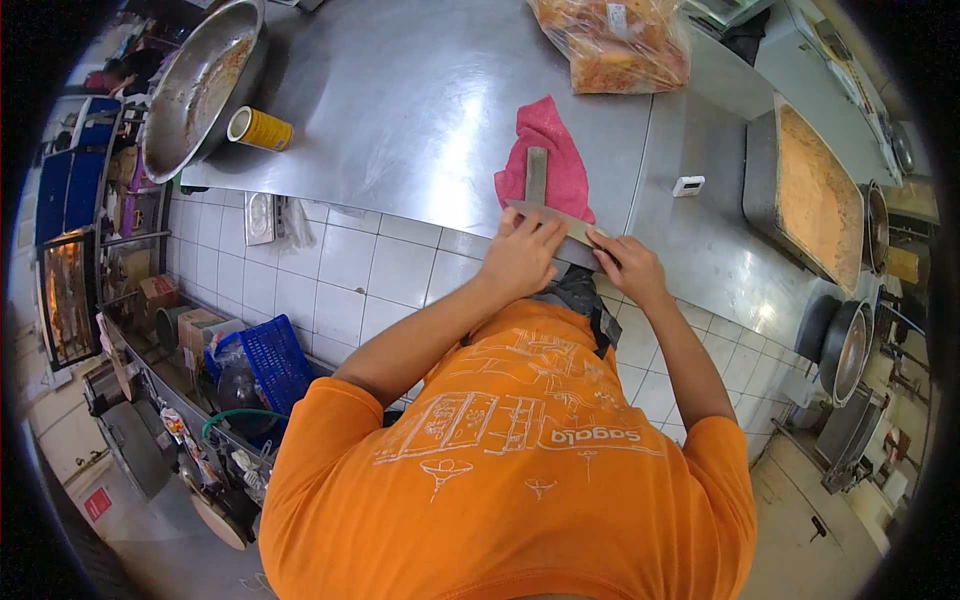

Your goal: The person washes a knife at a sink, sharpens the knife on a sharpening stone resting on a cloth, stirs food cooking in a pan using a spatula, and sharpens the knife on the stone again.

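Note:
A knife (pixel 577 230) lies slantwise across the near end of a long grey sharpening stone (pixel 536 176). Under the stone is a crumpled pink cloth (pixel 568 170), close to the front edge of the steel table (pixel 400 120). My left hand (pixel 524 252) has its fingertips pressed on the blade toward the tip. At the other end, my right hand (pixel 628 264) is closed around the knife's handle, which the fingers mostly hide.
At the back left stand a large metal pan (pixel 205 95) and a yellow can (pixel 261 130) on its side. A plastic bag of food (pixel 625 45) sits at the back. Rightward are a small white timer (pixel 688 186) and a deep tray (pixel 800 195). A blue crate (pixel 275 370) is low on the left.

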`<state>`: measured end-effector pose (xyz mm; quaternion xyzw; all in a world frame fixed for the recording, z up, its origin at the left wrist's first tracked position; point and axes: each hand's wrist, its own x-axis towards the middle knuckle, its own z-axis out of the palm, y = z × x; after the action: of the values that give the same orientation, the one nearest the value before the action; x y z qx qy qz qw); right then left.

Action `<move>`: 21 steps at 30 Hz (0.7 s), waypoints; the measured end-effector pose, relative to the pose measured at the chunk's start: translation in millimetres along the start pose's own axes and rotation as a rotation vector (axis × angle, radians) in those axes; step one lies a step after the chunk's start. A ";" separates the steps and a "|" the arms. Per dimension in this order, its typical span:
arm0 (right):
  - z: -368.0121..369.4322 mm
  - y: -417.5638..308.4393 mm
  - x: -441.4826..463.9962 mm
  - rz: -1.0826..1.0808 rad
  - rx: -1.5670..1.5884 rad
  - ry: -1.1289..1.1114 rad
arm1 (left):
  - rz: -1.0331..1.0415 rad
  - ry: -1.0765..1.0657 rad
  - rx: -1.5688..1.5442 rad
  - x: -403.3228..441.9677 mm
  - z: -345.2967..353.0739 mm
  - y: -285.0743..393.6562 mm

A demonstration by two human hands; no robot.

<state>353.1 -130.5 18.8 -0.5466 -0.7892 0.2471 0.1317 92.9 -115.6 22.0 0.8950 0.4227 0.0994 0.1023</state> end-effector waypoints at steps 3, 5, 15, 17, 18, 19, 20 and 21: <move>-10.2 7.9 -37.0 -0.018 -0.114 0.098 | 0.079 -0.051 -0.061 4.4 5.4 22.7; -18.3 13.5 -71.5 -0.026 -0.167 0.176 | 0.151 -0.117 -0.147 12.4 6.5 42.1; 2.1 -9.2 56.4 -0.193 -0.178 0.420 | 0.056 0.149 -0.153 34.7 -28.4 -49.4; 30.2 -10.4 106.8 -0.304 -0.135 0.448 | -0.026 0.129 -0.096 19.6 -37.3 -80.8; 40.8 -12.6 122.8 -0.334 -0.102 0.428 | -0.042 0.144 -0.022 11.1 -38.1 -91.6; 46.0 -17.0 132.1 -0.328 -0.086 0.381 | -0.055 0.159 0.051 6.1 -38.9 -100.2; 49.7 -19.4 139.5 -0.321 -0.073 0.330 | -0.073 0.136 0.062 2.2 -37.1 -106.5; 51.5 -20.9 142.9 -0.313 -0.060 0.272 | -0.094 0.111 0.068 -2.9 -35.7 -108.9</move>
<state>259.2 -16.4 -22.3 -0.4494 -0.8463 0.1240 0.2577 1.5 -46.6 26.9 0.8701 0.4726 0.1297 0.0525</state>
